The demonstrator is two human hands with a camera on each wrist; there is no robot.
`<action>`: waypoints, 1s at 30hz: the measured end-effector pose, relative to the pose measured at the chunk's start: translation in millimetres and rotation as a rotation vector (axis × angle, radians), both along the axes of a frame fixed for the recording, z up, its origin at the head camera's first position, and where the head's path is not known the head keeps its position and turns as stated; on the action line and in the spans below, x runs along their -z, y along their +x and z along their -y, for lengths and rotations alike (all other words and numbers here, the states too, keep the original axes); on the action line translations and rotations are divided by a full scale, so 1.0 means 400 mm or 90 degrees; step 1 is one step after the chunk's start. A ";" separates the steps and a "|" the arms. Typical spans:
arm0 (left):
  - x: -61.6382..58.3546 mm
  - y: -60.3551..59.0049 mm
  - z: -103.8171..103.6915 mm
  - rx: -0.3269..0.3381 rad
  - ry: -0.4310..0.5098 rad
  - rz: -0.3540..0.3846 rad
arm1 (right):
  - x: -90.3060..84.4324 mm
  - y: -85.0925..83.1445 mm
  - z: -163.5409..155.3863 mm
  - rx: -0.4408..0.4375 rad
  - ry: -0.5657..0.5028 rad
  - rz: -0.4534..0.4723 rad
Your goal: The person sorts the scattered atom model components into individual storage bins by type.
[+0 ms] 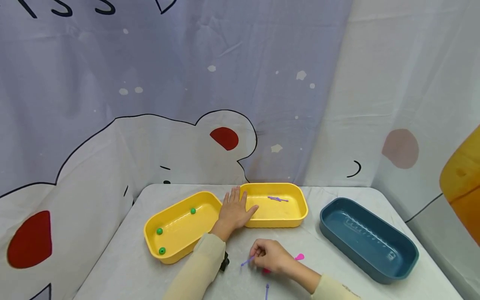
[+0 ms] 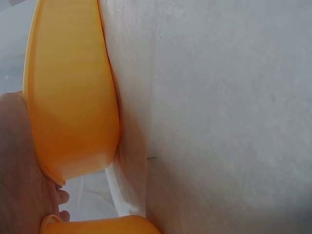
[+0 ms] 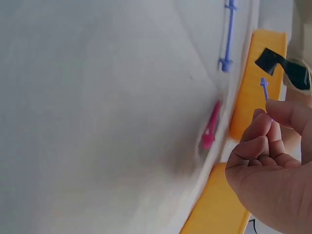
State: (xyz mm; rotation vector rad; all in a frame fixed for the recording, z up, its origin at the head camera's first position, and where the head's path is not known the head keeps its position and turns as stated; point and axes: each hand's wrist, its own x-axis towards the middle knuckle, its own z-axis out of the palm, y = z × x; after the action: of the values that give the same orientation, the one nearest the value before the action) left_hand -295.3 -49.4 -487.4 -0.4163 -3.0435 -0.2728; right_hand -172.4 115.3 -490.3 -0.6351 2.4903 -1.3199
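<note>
— Two yellow plastic trays side by side on a grey-white tabletop [image 1: 123, 258], seen from the head camera. Any hands in shot?

— Both. Left hand [image 1: 234, 210] laid flat, fingers straight and relaxed, in the gap between the left yellow oblong tray [image 1: 151, 243] and the right yellow oblong tray [image 1: 301, 212], thumb against the right tray's near wall. Gripping nothing.

— And the right hand [image 1: 271, 255]?

— Curled, near the table's front edge, pinching a thin purple plastic stick [image 1: 247, 261] between thumb and fingertips; stick's free end pointing left, just above the cloth. From the right wrist camera, the same stick [image 3: 264, 90] poking up past the bent fingers [image 3: 261, 127].

— Anything else near that hand?

— A pink plastic stick [image 1: 299, 257] partly hidden behind it, flat on the table, blurred in the wrist view [image 3: 210, 127]. Another purple stick [image 1: 267, 290] lying at the front edge, just beside the wrist.

— Contents of the trays?

— Three small green beads [image 1: 162, 250] in the left tray. More purple sticks [image 1: 278, 199] in the right tray, count unclear. Off to the right, well apart, a dark blue oblong plastic tray [image 1: 406, 266].

— Backdrop?

— A pale cartoon-printed cloth [image 1: 187, 83] hung behind the table.
</note>
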 end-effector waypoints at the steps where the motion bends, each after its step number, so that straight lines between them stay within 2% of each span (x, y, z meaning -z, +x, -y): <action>1: 0.000 0.001 0.000 0.000 0.001 0.000 | -0.003 -0.003 -0.003 0.004 -0.001 -0.003; 10: 0.000 0.000 0.000 -0.002 -0.001 -0.003 | -0.029 -0.028 -0.031 0.047 -0.019 -0.003; 21: -0.006 0.005 -0.001 -0.004 0.001 -0.004 | -0.069 -0.053 -0.061 0.103 -0.026 0.038; 27: -0.005 0.006 -0.001 -0.004 0.008 -0.002 | -0.081 -0.069 -0.074 0.111 -0.042 0.029; 30: -0.003 0.006 -0.001 -0.003 0.007 -0.004 | -0.088 -0.074 -0.080 0.120 -0.064 0.043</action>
State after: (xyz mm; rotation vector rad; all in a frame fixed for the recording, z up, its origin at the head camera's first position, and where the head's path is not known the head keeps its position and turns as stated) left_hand -293.0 -49.2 -486.3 -0.4085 -3.0353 -0.2885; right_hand -201.8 147.4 -455.3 -0.3762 2.4929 -1.5143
